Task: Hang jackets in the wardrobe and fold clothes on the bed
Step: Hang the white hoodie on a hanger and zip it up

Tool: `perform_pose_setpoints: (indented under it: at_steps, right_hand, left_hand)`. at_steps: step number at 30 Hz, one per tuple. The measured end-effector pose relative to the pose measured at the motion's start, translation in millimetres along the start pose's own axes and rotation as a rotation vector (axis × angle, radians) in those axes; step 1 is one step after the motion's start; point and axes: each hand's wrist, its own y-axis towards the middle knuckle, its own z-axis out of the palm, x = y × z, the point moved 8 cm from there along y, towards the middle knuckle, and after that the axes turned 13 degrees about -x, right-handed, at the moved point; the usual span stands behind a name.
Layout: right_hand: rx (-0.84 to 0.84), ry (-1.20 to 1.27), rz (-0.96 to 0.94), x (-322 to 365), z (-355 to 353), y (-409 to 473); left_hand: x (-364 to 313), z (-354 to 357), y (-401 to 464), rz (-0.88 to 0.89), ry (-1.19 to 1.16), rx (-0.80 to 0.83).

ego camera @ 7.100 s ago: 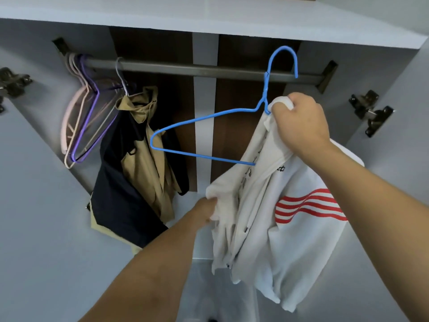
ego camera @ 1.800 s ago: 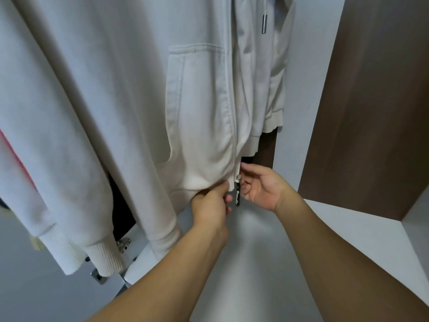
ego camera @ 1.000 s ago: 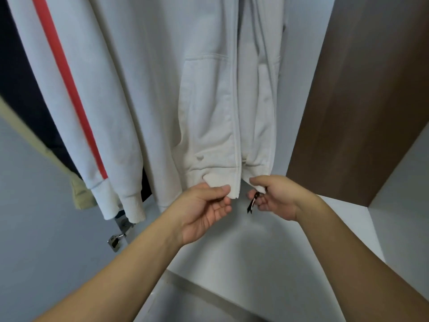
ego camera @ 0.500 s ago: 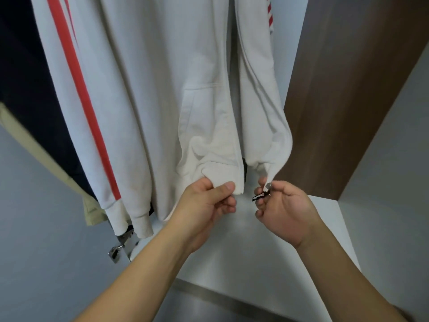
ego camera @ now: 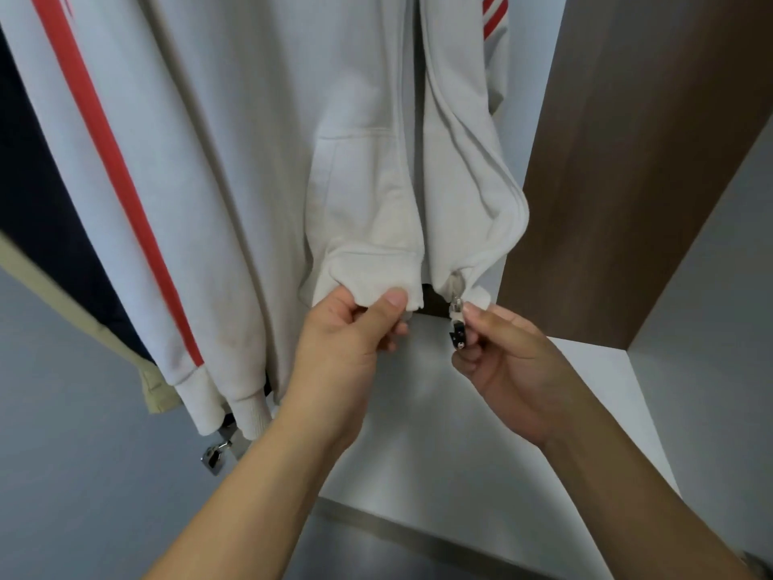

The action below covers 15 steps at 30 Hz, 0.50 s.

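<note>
A pale wardrobe floor [ego camera: 439, 445] runs below, meeting a brown wood-grain back panel [ego camera: 627, 169] and a grey side wall [ego camera: 719, 265] at right. The white jacket [ego camera: 259, 152] hangs inside the wardrobe, its long axis vertical, hem pointing down, red stripe running down the sleeve. Beside it at left hangs a dark navy and tan garment [ego camera: 37, 211]. The left hand [ego camera: 347, 349] pinches the left front hem between thumb and fingers – the right hand [ego camera: 506, 357] pinches the zipper pull [ego camera: 456, 324] at the right hem corner
</note>
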Motion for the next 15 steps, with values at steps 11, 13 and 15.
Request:
perform_pose_setpoints:
  at_steps: [11,13,15]
  right_hand:
    - [0.022,-0.107,0.013,-20.3,2.2,4.6]
    - [0.032,-0.115,0.016,-22.5,2.5,5.5]
    - [0.038,-0.126,0.016,-24.4,3.3,6.3]
  left_hand:
    - [4.9,3.7,-4.4,0.161,0.146,-0.147]
    - [9.0,2.7,-4.4,0.163,0.179,-0.149]
    - [12.0,0.2,-3.5,0.171,0.2,-0.165]
